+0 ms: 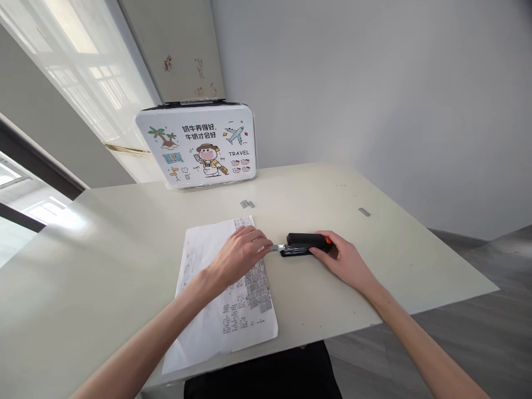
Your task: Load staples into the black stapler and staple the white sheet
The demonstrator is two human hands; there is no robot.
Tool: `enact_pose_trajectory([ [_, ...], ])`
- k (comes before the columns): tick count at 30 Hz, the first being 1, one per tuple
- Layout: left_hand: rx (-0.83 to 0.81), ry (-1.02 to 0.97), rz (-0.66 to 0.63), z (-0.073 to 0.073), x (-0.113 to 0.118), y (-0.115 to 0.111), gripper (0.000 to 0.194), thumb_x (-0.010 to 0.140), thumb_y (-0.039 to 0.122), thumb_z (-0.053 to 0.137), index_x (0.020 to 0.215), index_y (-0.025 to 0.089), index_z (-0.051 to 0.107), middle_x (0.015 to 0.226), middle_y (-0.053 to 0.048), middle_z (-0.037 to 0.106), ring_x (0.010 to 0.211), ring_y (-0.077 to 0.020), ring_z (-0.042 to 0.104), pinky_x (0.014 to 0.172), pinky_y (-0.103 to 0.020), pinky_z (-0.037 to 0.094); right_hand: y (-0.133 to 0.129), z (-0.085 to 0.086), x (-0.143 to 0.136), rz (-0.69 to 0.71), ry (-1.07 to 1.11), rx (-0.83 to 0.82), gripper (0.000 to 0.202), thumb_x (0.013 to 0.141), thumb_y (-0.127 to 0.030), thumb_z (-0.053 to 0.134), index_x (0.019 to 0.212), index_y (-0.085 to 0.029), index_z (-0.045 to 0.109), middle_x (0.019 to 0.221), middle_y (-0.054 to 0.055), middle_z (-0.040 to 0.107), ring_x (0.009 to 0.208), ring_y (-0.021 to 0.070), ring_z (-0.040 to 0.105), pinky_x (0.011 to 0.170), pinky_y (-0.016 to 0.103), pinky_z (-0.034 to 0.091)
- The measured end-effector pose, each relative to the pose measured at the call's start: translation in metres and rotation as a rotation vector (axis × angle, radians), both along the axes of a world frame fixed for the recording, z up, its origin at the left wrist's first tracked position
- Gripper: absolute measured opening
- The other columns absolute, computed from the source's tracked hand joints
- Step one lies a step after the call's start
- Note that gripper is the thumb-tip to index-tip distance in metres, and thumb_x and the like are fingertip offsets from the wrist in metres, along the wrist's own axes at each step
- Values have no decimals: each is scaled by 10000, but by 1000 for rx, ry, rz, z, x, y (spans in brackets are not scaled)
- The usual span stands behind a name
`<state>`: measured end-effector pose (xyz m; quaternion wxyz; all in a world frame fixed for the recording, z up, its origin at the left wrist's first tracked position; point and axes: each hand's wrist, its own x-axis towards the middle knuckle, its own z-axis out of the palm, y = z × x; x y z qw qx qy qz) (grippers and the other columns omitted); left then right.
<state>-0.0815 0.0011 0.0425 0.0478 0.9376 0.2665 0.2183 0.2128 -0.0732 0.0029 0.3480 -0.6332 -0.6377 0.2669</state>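
A black stapler (306, 240) lies on the table right of the papers, with an orange part at its right end. My right hand (341, 257) is closed around that right end. My left hand (241, 252) reaches over the papers and pinches the metal tray (279, 247) sticking out of the stapler's left end. Beneath my left hand is a stack of printed papers (203, 310). Many grey staple strips (257, 285) cover the right edge of the top sheet, partly hidden by my left hand.
Behind the papers, a few loose staple strips (247, 204) lie on the pale table (332, 310). Another strip (364, 211) is farther right. A white cartoon case (199, 144) stands at the back left, near the wall and window.
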Motion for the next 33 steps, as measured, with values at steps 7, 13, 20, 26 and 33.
enact_pose_trajectory([
  [7,-8,38,23,-4,9,-2,257,1093,275,492,1060,174,726,1005,-81,751,936,-240,701,846,-419,531,1,-4,1,-1,10,1,435,943,-624,611,1236,-303,627,1202,66,732,978,280,678,810,416,559],
  [13,-64,-24,45,-11,-2,2,213,1061,344,576,1090,205,736,1038,-71,757,964,-245,705,890,-431,538,1,-5,1,12,46,3,402,955,-593,622,1243,-314,625,1222,48,720,1030,271,663,891,419,540],
  [20,-219,-126,-45,-13,-21,14,208,1040,377,614,1031,252,781,978,-46,769,912,-214,704,835,-369,562,-1,0,0,39,62,52,390,973,-585,607,1253,-316,637,1201,53,713,1004,260,648,854,394,529],
  [26,-248,-154,-167,-17,-3,18,224,1018,400,656,983,227,792,922,-47,778,849,-192,701,801,-343,549,-1,0,3,96,56,27,394,990,-589,580,1253,-302,638,1164,60,717,914,245,648,762,369,527],
  [33,-273,-133,-130,-24,29,25,246,969,421,724,1063,193,724,960,-48,749,902,-205,690,773,-312,513,0,1,3,136,38,67,373,1004,-576,568,1242,-294,628,1186,71,715,953,251,664,752,366,542],
])
